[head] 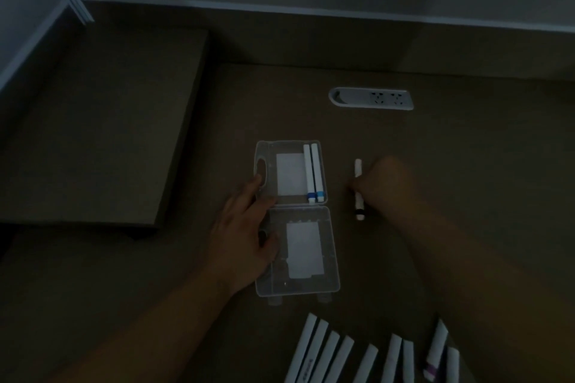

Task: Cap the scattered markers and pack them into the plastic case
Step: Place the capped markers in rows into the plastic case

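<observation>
A clear plastic case lies open flat on the dim counter, its 2 halves hinged together. The far half holds 2 white markers side by side against its right wall, blue bands at their near ends, beside a white label. The near half holds only a white label. The left hand rests flat on the case's left edge, fingers straight and holding nothing. The right hand has its grip curled round a white marker with a black band, right of the case. More markers lie in a row at the near edge.
</observation>
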A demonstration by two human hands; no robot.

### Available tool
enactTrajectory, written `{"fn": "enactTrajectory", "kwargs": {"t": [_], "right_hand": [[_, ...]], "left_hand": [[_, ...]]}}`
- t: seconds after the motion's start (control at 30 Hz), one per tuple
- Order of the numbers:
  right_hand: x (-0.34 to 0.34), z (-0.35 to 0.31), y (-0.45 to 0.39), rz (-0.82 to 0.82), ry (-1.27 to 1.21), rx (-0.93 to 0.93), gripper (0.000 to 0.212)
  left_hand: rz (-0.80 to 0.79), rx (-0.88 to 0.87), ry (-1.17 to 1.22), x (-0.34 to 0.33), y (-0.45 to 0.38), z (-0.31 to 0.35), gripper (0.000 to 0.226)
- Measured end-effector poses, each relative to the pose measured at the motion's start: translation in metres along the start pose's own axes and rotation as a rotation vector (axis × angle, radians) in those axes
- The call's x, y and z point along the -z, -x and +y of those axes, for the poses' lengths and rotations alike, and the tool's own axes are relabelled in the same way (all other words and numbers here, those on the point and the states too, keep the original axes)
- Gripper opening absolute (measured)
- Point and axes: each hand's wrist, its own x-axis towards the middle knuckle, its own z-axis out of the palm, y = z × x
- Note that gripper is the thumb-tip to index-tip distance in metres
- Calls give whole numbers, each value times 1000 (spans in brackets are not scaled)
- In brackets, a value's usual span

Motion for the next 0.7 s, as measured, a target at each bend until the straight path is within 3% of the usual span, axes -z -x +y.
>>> {"fn": "enactTrajectory", "kwargs": {"t": [0.2,0.3,0.5,0.7], "right_hand": [[3,-18,-1,-142,-87,-30,25],[-3,-46,5,-223,-175,50,22],[-34,-80,13,-96,-53,249,30],[-43,-75,10,9,59,292,14]], "left_hand": [[-27,10,-2,0,-1,-2,69],[-38,7,0,0,-1,-2,72],[-26,-6,24,2,0,0,66],[-40,-7,7,2,0,-1,67]]}}
